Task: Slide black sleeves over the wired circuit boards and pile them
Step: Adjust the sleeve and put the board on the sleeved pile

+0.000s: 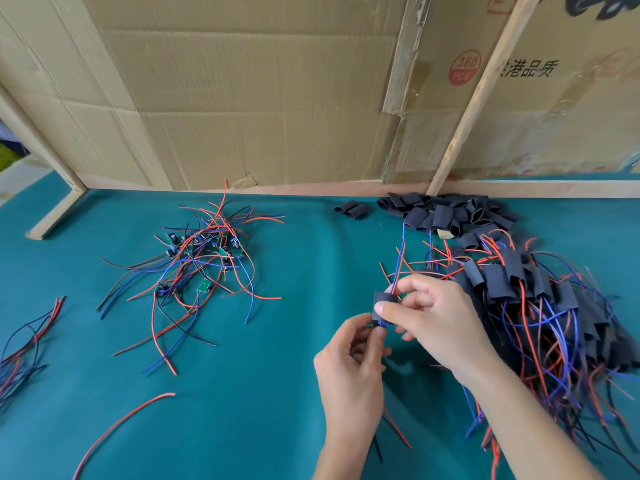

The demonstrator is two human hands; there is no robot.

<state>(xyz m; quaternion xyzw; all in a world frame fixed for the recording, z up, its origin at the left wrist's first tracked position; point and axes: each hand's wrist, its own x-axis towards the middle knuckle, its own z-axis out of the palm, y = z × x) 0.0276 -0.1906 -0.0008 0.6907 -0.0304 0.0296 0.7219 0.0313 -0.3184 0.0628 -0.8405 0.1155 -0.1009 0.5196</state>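
- My right hand [429, 320] pinches a black sleeve [383, 306] between thumb and fingers; the sleeve is a short, flattened matte tube, held just above the cloth.
- My left hand [349, 355] sits just below it, fingertips curled and pinching the thin wires at the sleeve's lower mouth; the board inside is hidden, so I cannot tell how far in it sits.
- Red and blue wires [398, 268] stick out of the sleeve's top end, slender and slightly bent.
- To my right lies the finished pile [540, 306]: many sleeved boards, dull black rectangles with long red, blue and black leads trailing in a tangle toward me.
- Behind that, against the wooden rail, is a heap of empty sleeves [450, 213], stubby and oval-mouthed; two more [350, 209] lie apart to its left.
- Well to the left is the bare boards' heap [204, 251]: small green boards with dark parts, knotted in springy coloured wire.
- A loose red wire [117, 424] curves across the near cloth, and a further bundle of wires [24, 348] lies at the left edge.
- The table [259, 393] wears a teal, felt-like cloth, smooth and flat.
- Creased, taped cardboard [259, 98] stands behind, braced by a pale wooden slat [481, 95].
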